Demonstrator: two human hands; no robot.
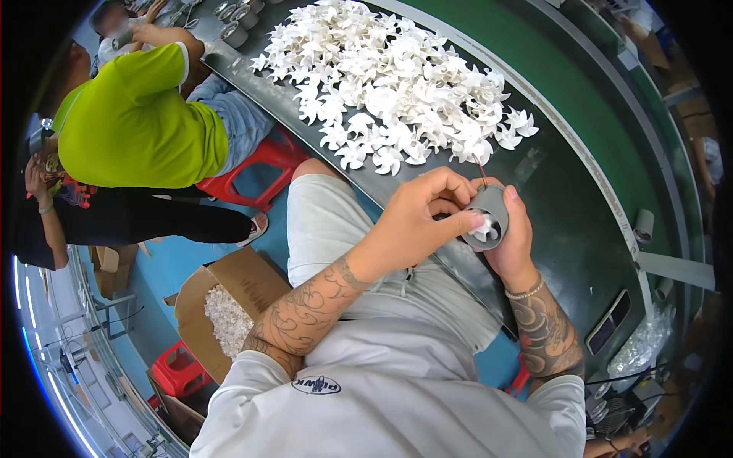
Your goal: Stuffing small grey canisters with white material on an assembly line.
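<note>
Clearly, from where I stand, the grey cup (493, 201) is what needs holding steady. It's up in the air, near the edge of the green table (569, 229), its open mouth tipped back toward the person's body. The right hand (519, 238) is wrapped around its outer wall in a proper grip. The left hand (422, 212) has its fingers curled in, its thumb right at the small white fan (485, 227) in the mouth of the cup. Whether it pinches that fan or only pushes on it, I can't tell, nor whether the fan sits fully home.

If it's a matter of seating the fan, I'd keep the right hand firm and let the left do the fine work. Press at the middle, not on a blade, and keep the fan square to the mouth; pushed in crooked, a blade might catch the wall and bend. I'd mind the thin red wire (481, 169) at the cup's far end too, keeping fingers from tugging it. A light turn afterwards should tell whether the blades clear. Plenty of similar fans lie heaped in the white pile (397, 84) beyond.
</note>
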